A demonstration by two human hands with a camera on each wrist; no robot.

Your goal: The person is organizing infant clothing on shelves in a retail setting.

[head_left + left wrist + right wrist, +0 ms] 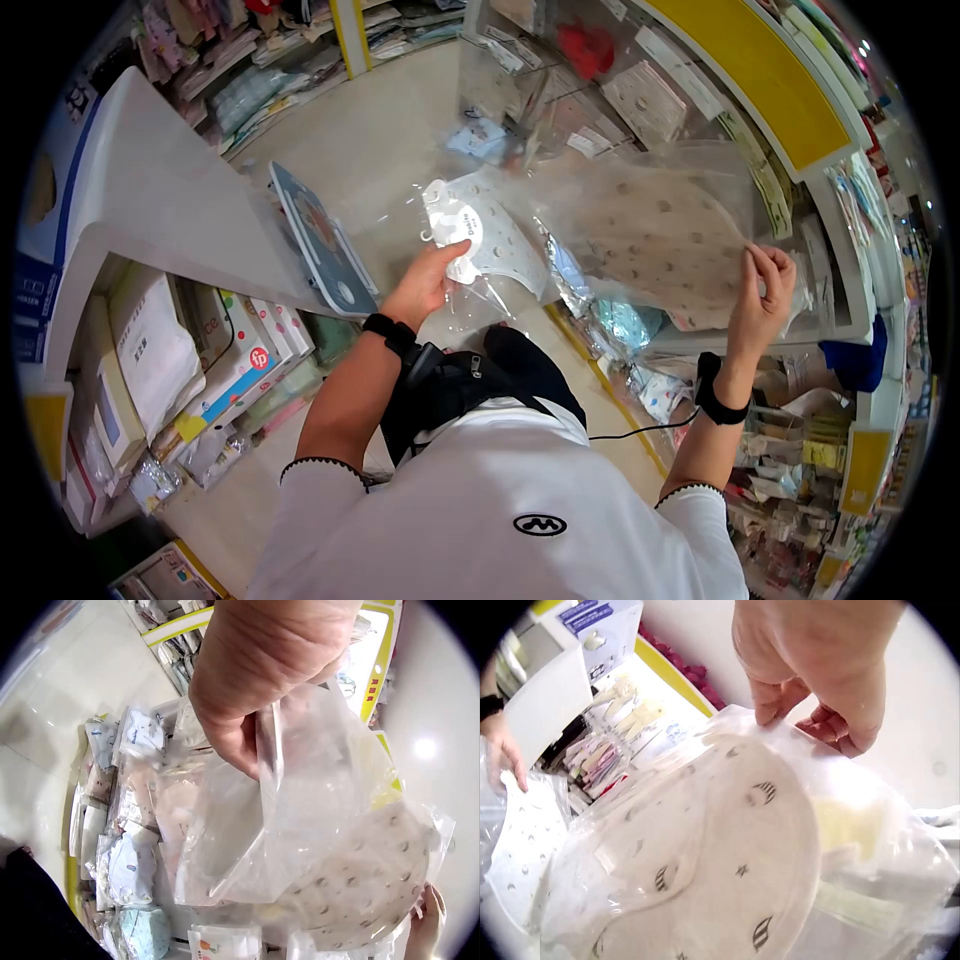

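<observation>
My left hand (425, 282) grips a clear plastic package by its lower edge. Inside it is a white printed garment (512, 232) with a white hanger-shaped card (458, 228). In the left wrist view the thumb and fingers of that hand pinch the bag's clear film (225, 851). My right hand (766, 290) pinches the edge of a second clear bag between thumb and fingertips. That bag holds a beige cloth item (655, 240) with small dark motifs; striped shapes and stars show on the cloth (739, 847) in the right wrist view. The two packages spread side by side above the shelf.
A display unit (800, 90) with yellow panels and packed clothing curves along the right. More bagged items (625, 325) lie under the beige package. At the left stand a white counter (160, 190), a blue-grey panel (320, 240) and boxes (235, 360). A cable (640, 431) trails from the right wrist.
</observation>
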